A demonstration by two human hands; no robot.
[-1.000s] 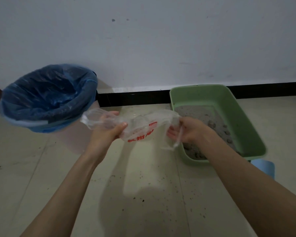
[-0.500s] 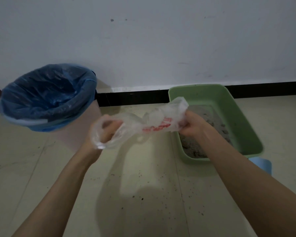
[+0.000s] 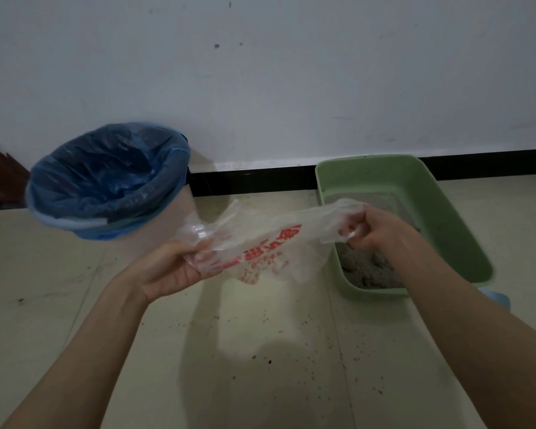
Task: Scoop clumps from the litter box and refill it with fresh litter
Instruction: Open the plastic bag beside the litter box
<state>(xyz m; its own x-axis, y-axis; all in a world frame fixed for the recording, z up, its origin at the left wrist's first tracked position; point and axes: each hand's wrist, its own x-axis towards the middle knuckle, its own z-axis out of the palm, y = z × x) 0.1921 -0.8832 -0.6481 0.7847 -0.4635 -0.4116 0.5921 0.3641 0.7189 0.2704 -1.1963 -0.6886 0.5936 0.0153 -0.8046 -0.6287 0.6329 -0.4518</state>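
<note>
**Both hands stretch a clear bag**

The left hand [image 3: 171, 267], palm up, pinches one end of the clear plastic bag [image 3: 260, 243]; the right hand [image 3: 372, 227], knuckles up, grips the other end. At 2 o'clock sits the green litter box [image 3: 458, 230]; at 10 o'clock, the blue-lined bin [image 3: 106, 181].

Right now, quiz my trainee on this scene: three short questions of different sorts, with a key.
1. True or false: both hands grip the bag.
2. What lines the bin? A) blue liner B) newspaper C) nothing
3. Fill in: the litter box is coloured ____.

Key: 1 true: left hand and right hand each hold an end. 2 A. 3 green.
</note>
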